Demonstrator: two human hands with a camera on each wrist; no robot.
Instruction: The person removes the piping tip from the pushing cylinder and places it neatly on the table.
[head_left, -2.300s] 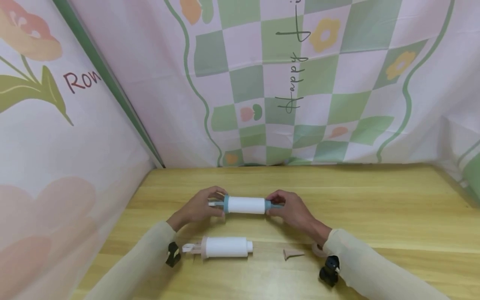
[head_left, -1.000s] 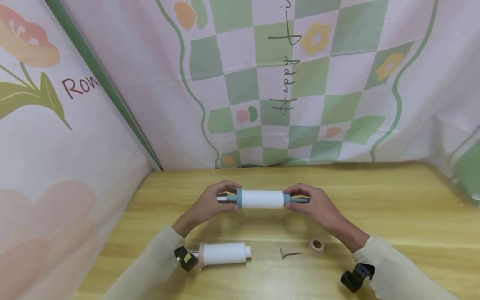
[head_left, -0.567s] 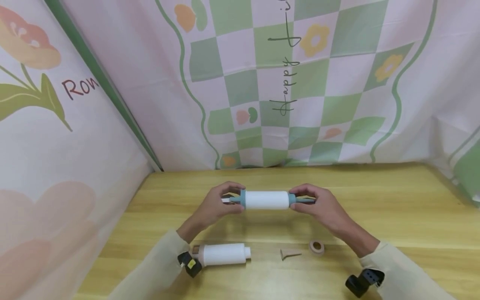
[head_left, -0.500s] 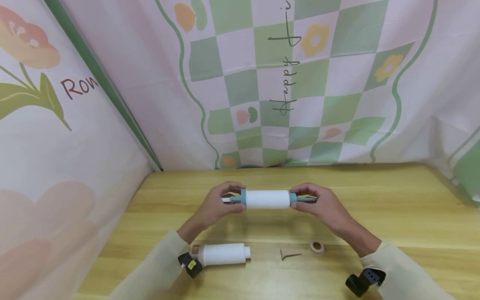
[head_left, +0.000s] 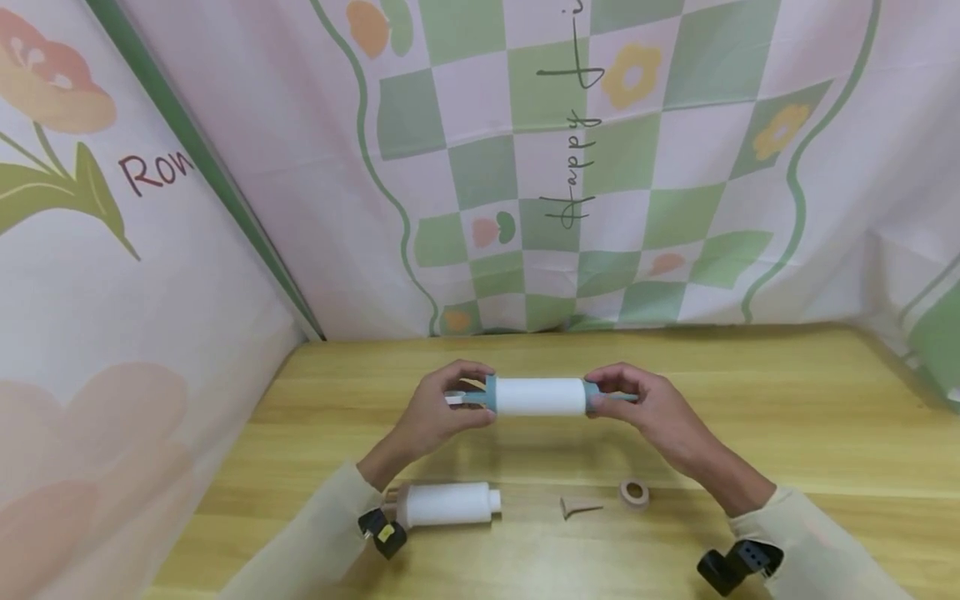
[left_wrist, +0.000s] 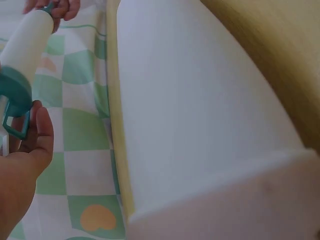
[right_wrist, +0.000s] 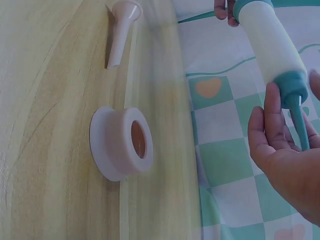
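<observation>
A piping syringe (head_left: 540, 397) with a white barrel and teal ends is held level above the table. My left hand (head_left: 438, 407) grips its teal flange (head_left: 491, 394), and the plunger handle lies between thumb and fingers. At the other end, my right hand (head_left: 663, 408) pinches the teal collar (right_wrist: 291, 86), from which a slim teal nozzle (right_wrist: 299, 122) points toward the palm. On the table below lies a second piping syringe (head_left: 448, 505), white with a pinkish-beige end. Its handle is partly hidden by the left wrist camera.
A small beige nozzle (head_left: 581, 507) and a beige ring-shaped collar (head_left: 633, 494) lie on the wooden table (head_left: 787, 417), right of the second syringe. A patterned curtain (head_left: 555, 208) hangs along the back edge, and another fabric panel (head_left: 150, 333) stands at the left.
Both hands have lifted the teal-ended piping syringe and carried it to the right. In the last half second it shifts slightly right, and my right fingers change position on the collar.
</observation>
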